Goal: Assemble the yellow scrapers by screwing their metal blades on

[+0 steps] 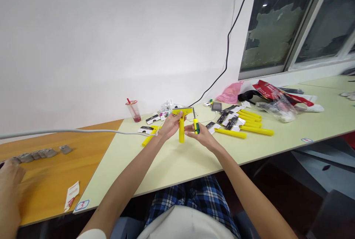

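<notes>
My left hand (171, 125) is closed on a yellow scraper (181, 130), gripping it near its wide head so that the handle hangs down. In my right hand (203, 135) is a screwdriver (196, 125) with a yellow and green handle, its shaft pointing up beside the right end of the scraper's head. Just left of my left hand, another yellow scraper (148, 140) lies on the table, partly hidden by my forearm. Several yellow scrapers (256, 130) with black and white card sleeves (234, 123) lie in a pile to the right.
A cup with a red straw (134, 111) stands by the wall. A grey cable (83, 131) crosses in front on the left. Another person's hand (11, 172) is at the orange table (91, 157) beside small grey pieces (50, 152). Plastic bags (280, 105) lie at the back right.
</notes>
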The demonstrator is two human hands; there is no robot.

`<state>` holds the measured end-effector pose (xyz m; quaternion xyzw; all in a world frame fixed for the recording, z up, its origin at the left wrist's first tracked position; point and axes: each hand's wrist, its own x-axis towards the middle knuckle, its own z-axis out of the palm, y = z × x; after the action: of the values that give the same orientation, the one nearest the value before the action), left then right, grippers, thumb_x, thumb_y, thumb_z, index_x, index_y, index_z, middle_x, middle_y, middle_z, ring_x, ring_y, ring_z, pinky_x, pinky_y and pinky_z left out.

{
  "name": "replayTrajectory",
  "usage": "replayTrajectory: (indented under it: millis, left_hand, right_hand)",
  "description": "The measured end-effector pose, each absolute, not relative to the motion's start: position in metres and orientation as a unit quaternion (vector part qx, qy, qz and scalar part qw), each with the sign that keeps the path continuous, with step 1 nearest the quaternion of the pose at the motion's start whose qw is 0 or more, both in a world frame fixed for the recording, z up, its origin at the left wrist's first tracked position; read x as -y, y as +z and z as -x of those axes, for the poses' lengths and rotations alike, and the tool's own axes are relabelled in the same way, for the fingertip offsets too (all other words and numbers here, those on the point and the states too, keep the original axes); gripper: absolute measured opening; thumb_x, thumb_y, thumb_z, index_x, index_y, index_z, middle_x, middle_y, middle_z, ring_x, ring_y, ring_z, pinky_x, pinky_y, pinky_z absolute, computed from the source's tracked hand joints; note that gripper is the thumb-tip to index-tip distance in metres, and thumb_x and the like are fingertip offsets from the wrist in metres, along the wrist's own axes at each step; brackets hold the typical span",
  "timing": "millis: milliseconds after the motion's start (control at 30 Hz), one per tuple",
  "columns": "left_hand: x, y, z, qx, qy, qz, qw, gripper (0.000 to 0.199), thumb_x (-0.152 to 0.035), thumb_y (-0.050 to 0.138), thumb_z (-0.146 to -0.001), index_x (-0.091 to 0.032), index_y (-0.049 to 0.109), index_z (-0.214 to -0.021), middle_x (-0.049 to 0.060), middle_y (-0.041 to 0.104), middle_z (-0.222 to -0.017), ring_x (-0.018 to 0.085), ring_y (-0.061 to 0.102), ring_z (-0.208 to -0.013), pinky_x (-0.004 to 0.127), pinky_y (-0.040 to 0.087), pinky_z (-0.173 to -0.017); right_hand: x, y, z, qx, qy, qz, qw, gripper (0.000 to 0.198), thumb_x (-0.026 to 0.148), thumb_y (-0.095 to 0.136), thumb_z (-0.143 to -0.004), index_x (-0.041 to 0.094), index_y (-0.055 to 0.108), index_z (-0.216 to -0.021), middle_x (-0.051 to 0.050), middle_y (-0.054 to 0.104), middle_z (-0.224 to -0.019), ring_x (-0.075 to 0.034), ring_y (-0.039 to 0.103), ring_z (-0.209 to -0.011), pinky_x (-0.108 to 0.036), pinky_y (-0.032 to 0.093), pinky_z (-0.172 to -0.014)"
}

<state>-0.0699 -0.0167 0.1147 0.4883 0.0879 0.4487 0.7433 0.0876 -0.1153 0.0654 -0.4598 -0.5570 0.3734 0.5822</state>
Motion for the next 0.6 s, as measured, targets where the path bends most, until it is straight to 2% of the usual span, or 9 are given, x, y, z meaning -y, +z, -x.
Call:
replayTrajectory:
  millis: [67,167,300,400,467,533,600]
  left_hand:
    - [0.019,0.111,0.07,-0.084,0.456,-0.484,0.742,0.02,-0.025,0.092,-0.087,-0.017,0.079,-0.1,0.006,0.081,-0.111,0.015,0.074,-0.097,0.034,0.055,-0.107]
    - [0.02,0.107,0.069,-0.087,0.456,-0.484,0.742,0.027,-0.036,0.089,-0.091,-0.018,0.08,-0.109,0.008,0.08,-0.124,0.019,0.075,-0.109,0.036,0.054,-0.111]
    - [0.008,0.088,0.076,-0.12,0.431,-0.555,0.701,0.06,-0.07,0.074,-0.094,-0.019,0.077,-0.126,0.018,0.075,-0.14,0.031,0.071,-0.131,0.045,0.051,-0.116]
    - [-0.018,0.064,0.092,-0.227,0.441,-0.635,0.592,0.077,-0.082,0.071,-0.088,-0.017,0.075,-0.129,0.023,0.075,-0.139,0.034,0.072,-0.128,0.05,0.051,-0.115]
    - [-0.04,0.052,0.107,-0.284,0.44,-0.705,0.479,0.075,-0.079,0.073,-0.088,-0.016,0.076,-0.129,0.022,0.075,-0.14,0.034,0.07,-0.13,0.049,0.051,-0.113]
    - [-0.063,0.047,0.123,-0.324,0.375,-0.794,0.352,0.072,-0.08,0.062,-0.093,-0.016,0.079,-0.121,0.018,0.079,-0.133,0.032,0.072,-0.126,0.045,0.054,-0.11]
    - [-0.083,0.048,0.139,-0.347,0.343,-0.814,0.316,0.067,-0.076,0.06,-0.094,-0.015,0.083,-0.111,0.016,0.083,-0.121,0.034,0.074,-0.118,0.045,0.056,-0.107]
  right_hand:
    - [0.113,0.062,-0.083,0.56,0.352,0.483,0.574,0.049,0.043,0.099,-0.067,0.022,0.068,-0.098,-0.015,0.081,-0.121,-0.033,0.078,-0.109,-0.049,0.062,-0.096]
    - [0.11,0.056,-0.077,0.546,0.348,0.493,0.58,0.05,0.044,0.099,-0.064,0.022,0.065,-0.094,-0.013,0.082,-0.112,-0.032,0.079,-0.1,-0.046,0.064,-0.086]
    - [0.107,0.05,-0.077,0.528,0.317,0.486,0.62,0.048,0.048,0.098,-0.066,0.021,0.066,-0.089,-0.012,0.082,-0.109,-0.031,0.079,-0.1,-0.046,0.064,-0.088]
    - [0.102,0.045,-0.081,0.48,0.28,0.483,0.677,0.052,0.056,0.098,-0.065,0.023,0.062,-0.085,-0.014,0.082,-0.112,-0.033,0.079,-0.103,-0.049,0.064,-0.091]
    - [0.098,0.042,-0.083,0.448,0.258,0.48,0.709,0.056,0.061,0.097,-0.066,0.023,0.06,-0.084,-0.015,0.082,-0.115,-0.035,0.079,-0.105,-0.05,0.064,-0.089]
    - [0.096,0.039,-0.085,0.429,0.23,0.482,0.729,0.057,0.066,0.095,-0.067,0.023,0.061,-0.086,-0.016,0.081,-0.119,-0.035,0.079,-0.106,-0.051,0.065,-0.089]
    - [0.095,0.038,-0.086,0.419,0.201,0.488,0.739,0.058,0.068,0.093,-0.069,0.023,0.063,-0.09,-0.017,0.081,-0.118,-0.036,0.079,-0.106,-0.051,0.065,-0.089]
